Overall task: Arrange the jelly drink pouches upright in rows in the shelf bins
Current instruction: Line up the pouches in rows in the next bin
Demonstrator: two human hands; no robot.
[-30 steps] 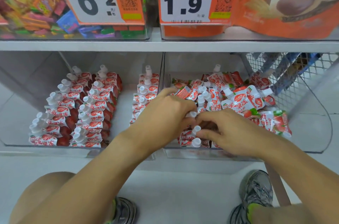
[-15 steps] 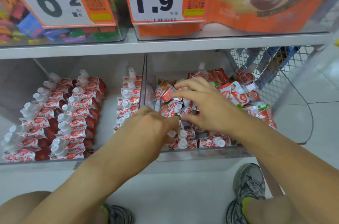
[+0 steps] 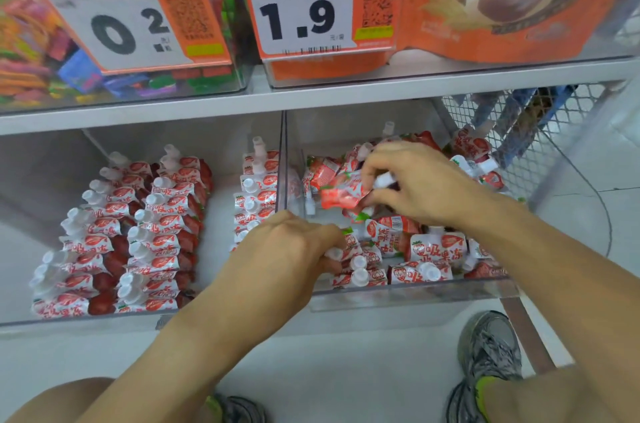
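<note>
Clear plastic walls bound everything I'm working in. At left of the frame the left bin (image 3: 20, 320) holds two tidy pouch rows (image 3: 128, 232) standing with caps up, then a bare strip of bin floor, then a third row (image 3: 256, 197) tight against the divider wall (image 3: 281, 159) at centre. That bare strip is the widest open room I see there.

My left hand (image 3: 284, 260) sits at lower centre, just past the divider, over the front lip of the right bin (image 3: 415, 294). Its grip is curled around upright pouches at the front corner (image 3: 360, 275); the fingertips are hidden among them, so I can't tell how many it has.

Further right and higher, my right hand (image 3: 412, 180) holds a single jelly pouch (image 3: 343, 194) lifted above the loose heap (image 3: 433, 246), thumb and fingers pinching it near its white cap. The heap lies jumbled, pouches on their sides, filling the bin to its right wall.

A wire mesh basket (image 3: 519, 132) stands beyond that wall at upper right. Price tags (image 3: 301, 3) hang from the shelf edge (image 3: 311, 97) above.
</note>
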